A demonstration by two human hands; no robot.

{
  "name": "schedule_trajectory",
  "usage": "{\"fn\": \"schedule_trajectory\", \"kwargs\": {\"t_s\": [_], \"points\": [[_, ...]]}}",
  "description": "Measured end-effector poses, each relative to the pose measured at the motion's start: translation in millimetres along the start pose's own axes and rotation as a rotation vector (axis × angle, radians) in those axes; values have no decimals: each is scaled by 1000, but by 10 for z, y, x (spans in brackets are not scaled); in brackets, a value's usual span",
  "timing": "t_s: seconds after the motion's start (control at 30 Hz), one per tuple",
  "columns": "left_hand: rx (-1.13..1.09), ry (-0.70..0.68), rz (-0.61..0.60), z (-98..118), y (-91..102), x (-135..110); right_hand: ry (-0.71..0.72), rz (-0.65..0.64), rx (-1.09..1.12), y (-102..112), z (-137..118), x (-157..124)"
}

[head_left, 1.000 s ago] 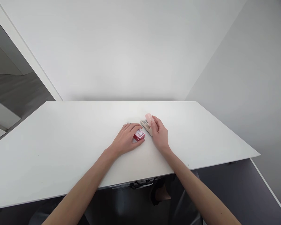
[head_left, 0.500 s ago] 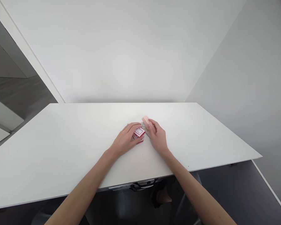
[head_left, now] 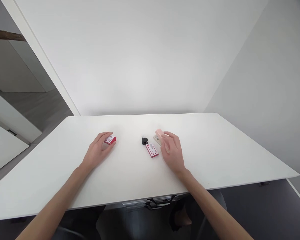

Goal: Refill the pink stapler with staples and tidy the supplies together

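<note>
At the left, my left hand (head_left: 97, 151) has its fingers and thumb closed around small red-and-white boxes (head_left: 110, 139), which seem to be stacked, partly covered by the fingers. My right hand (head_left: 173, 151) curls over a pink bar-shaped thing (head_left: 159, 132); its lower part is under the fingers. Against that lies a beige flat thing (head_left: 157, 138) with small dark marks, mostly hidden by the hand. Between the hands, another red-and-white box (head_left: 152, 150) lies flat. Touching or just behind its far end is a small black thing (head_left: 144, 140) with a pale tip.
All of this rests on a white table (head_left: 130, 180) set against a white wall (head_left: 140, 60). A grey wall (head_left: 272, 83) stands on the right. Below the table's front edge show dark handles (head_left: 162, 201) and my legs. An opening with grey floor (head_left: 35, 103) lies at the left.
My left hand has moved left with red-and-white boxes, away from the right hand. The single box and the black thing now show in the middle. My right hand stays by the pink thing.
</note>
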State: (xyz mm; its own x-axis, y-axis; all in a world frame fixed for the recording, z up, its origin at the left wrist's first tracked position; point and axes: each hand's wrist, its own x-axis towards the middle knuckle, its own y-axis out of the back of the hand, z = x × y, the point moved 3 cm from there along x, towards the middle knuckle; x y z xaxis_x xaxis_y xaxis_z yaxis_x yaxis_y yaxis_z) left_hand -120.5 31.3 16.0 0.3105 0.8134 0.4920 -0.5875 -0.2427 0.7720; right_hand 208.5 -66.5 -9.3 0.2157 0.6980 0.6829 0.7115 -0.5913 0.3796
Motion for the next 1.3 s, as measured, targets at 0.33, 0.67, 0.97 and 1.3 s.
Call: {"fn": "schedule_trajectory", "kwargs": {"t_s": [0.33, 0.67, 0.97, 1.3], "points": [[46, -51, -227, -80, 134, -220, -49, -454, -83, -171, -367, -551], [66, 29, -174, -374, 359, -397, 144, -733, -11, -703, -809, -473], [-5, 75, -210, -409, 306, -433, -17, -760, 74, -1430, -710, 22], [98, 31, -226, -296, 245, -418, 18, -851, 335, -1447, -746, 89]]}}
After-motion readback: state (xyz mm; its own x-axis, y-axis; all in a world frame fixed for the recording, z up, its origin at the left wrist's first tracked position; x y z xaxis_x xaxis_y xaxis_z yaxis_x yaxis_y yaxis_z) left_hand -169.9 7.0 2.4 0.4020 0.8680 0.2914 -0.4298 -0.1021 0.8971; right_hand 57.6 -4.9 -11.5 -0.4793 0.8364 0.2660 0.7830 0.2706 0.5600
